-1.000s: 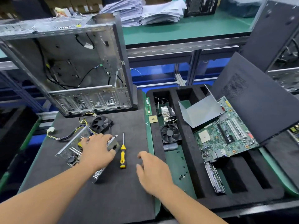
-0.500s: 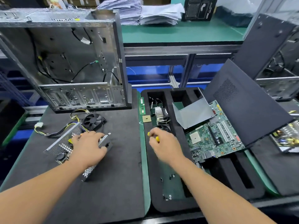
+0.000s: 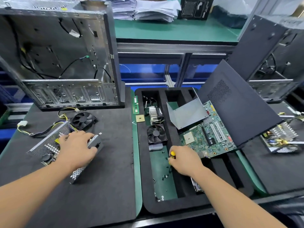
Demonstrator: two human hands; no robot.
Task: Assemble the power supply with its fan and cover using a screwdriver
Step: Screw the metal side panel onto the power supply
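Head view: left hand (image 3: 77, 146) presses perforated metal power supply (image 3: 49, 145).

A single wide-angle camera sat on the person's head and looked forward and down across the workbench (image 3: 102, 186). It was close enough that both forearms ran in from the bottom edge, with the left hand (image 3: 77, 148) and right hand (image 3: 185, 160) near mid-frame. Straight edges bowed toward the borders, probably lens distortion. There was only this one view.
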